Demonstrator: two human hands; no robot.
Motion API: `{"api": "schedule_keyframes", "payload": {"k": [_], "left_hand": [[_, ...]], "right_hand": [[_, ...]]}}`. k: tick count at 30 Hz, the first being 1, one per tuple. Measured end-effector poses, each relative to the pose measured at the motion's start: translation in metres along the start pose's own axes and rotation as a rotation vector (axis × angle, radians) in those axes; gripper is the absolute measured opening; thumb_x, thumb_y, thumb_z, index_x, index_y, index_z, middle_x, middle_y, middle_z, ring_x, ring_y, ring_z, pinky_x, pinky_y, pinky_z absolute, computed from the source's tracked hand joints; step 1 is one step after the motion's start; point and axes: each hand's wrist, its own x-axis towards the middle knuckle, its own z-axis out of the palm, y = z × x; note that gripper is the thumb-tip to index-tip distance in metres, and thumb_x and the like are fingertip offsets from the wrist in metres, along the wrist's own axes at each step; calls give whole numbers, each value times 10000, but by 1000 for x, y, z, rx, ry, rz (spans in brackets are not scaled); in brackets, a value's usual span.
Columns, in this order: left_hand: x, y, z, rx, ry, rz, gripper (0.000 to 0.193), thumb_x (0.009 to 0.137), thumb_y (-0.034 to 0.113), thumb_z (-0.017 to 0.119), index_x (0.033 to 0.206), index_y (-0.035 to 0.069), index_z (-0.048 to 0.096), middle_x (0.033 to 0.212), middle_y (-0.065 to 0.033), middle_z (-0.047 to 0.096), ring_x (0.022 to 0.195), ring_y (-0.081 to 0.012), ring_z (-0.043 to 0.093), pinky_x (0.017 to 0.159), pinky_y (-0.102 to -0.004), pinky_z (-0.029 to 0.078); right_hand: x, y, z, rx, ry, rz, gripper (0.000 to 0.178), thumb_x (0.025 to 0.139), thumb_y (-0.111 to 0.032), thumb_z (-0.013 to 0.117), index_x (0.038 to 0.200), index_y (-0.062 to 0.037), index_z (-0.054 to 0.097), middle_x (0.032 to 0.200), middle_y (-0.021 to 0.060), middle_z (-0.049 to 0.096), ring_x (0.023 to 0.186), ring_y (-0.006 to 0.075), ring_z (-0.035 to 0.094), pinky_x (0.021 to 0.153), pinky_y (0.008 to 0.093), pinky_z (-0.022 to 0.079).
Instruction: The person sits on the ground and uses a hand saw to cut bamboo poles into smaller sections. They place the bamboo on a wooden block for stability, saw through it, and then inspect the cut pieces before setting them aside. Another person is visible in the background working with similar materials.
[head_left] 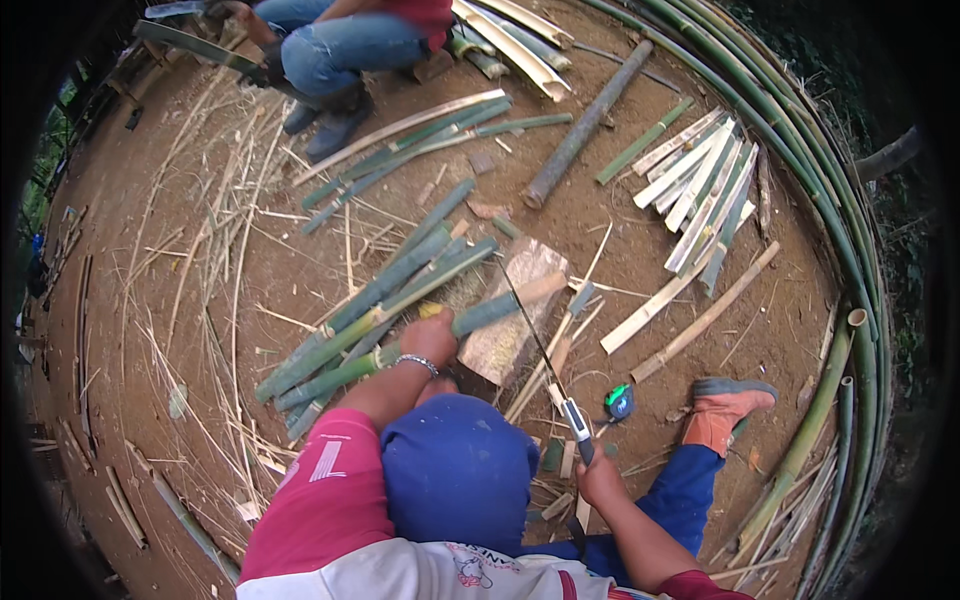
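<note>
My left hand (430, 338), a bracelet at its wrist, presses down on a green bamboo pole (485, 313). The pole's pale, peeled-looking end lies across a wooden block (525, 270). My right hand (602, 480) is closed round the white and dark handle of a hand saw (577, 420). Its thin dark blade slants up and away, crossing over the pole near the block; whether the teeth touch the bamboo I cannot tell. Several more green bamboo poles (345, 335) lie to the left of my left hand. A blue tape measure (619, 402) with a green part sits beside the saw.
Split bamboo strips (700, 190) are fanned out at the far right. A dark log (590, 125) lies beyond the block. Long bamboo poles (850, 200) curve along the right edge. Another person (350, 50) sits far left holding a long blade. Thin bamboo shavings (240, 230) litter the dirt.
</note>
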Motion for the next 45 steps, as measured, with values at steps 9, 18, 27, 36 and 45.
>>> {"api": "schedule_keyframes", "payload": {"k": [9, 18, 27, 36, 45], "left_hand": [[-2, 3, -7, -13, 26, 4, 176, 822, 117, 552, 989, 100, 607, 871, -221, 712, 841, -411, 700, 748, -518, 546], [-7, 1, -11, -16, 13, -8, 165, 846, 110, 520, 991, 85, 594, 908, -202, 714, 858, -407, 696, 764, -520, 541], [-7, -2, -10, -30, -8, -42, 167, 852, 116, 521, 991, 109, 612, 921, -206, 715, 862, -407, 698, 759, -520, 544], [-8, 3, -8, -40, -21, -20, 185, 860, 128, 522, 1013, 119, 625, 919, -201, 718, 862, -398, 704, 768, -513, 549], [-7, -1, -10, -51, -1, -13, 168, 865, 138, 527, 1000, 100, 621, 917, -205, 717, 852, -403, 704, 753, -526, 551]], "right_hand": [[85, -124, -25, 25, 136, -292, 407, 909, -149, 595, 1272, -31, 454, 935, 280, 670, 908, 463, 656, 805, 552, 513], [6, 25, 21, -25, 118, -129, 502, 888, -133, 605, 1347, -68, 413, 944, 301, 672, 898, 497, 651, 803, 583, 505], [47, -49, 5, -38, 113, -160, 412, 899, -145, 599, 1263, -31, 445, 945, 322, 660, 914, 490, 652, 799, 574, 513], [79, -119, -24, 6, 131, -229, 393, 919, -139, 592, 1263, -32, 433, 1019, 306, 657, 971, 480, 636, 841, 546, 510], [18, -16, 23, 6, 78, -66, 418, 901, -135, 587, 1277, -46, 428, 928, 310, 665, 896, 491, 653, 798, 578, 508]]}}
